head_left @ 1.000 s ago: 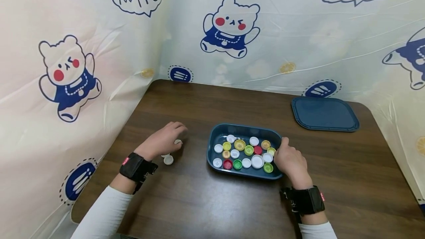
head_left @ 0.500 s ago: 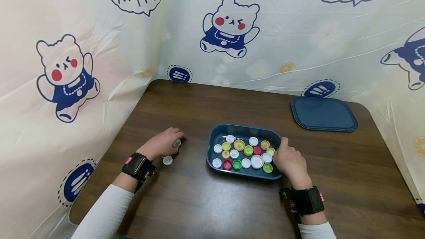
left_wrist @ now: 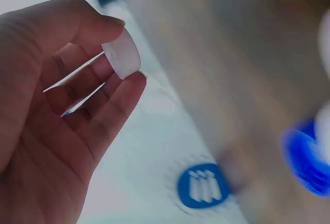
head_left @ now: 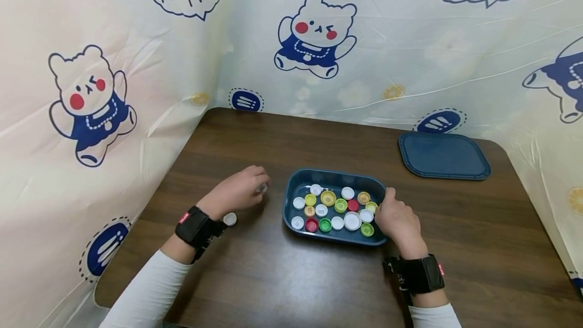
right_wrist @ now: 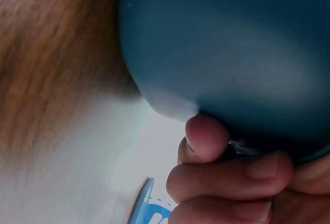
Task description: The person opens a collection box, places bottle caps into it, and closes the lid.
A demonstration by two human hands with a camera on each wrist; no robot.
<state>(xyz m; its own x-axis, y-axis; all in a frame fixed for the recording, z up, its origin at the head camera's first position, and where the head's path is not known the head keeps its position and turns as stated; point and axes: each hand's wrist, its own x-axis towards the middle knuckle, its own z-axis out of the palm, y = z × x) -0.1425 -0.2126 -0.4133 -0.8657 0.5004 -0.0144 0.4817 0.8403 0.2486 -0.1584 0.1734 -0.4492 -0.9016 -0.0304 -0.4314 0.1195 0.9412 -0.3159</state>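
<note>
My left hand (head_left: 238, 191) is raised over the table, left of the blue box. Thumb and fingertips pinch a white bottle cap (left_wrist: 122, 54), seen on edge in the left wrist view. Another white cap (head_left: 230, 219) lies on the table by the left wrist. My right hand (head_left: 399, 220) grips the right end of the dark blue box (head_left: 334, 241), fingers curled at its rim. Inside the box lie several bottle caps, white, yellow, green, red and orange, spread over the bottom. In the right wrist view the box's outer wall (right_wrist: 216, 53) fills the upper part.
A flat dark blue lid (head_left: 445, 156) lies at the back right of the brown wooden table (head_left: 291, 287). A printed sheet (head_left: 387, 59) hangs around the table's back and sides. Blurred white and blue round shapes (left_wrist: 304, 157) show at the left wrist view's right edge.
My left hand has picked up a white cap from the table and moved right and away with it, toward the box. The right hand and box stay in place.
</note>
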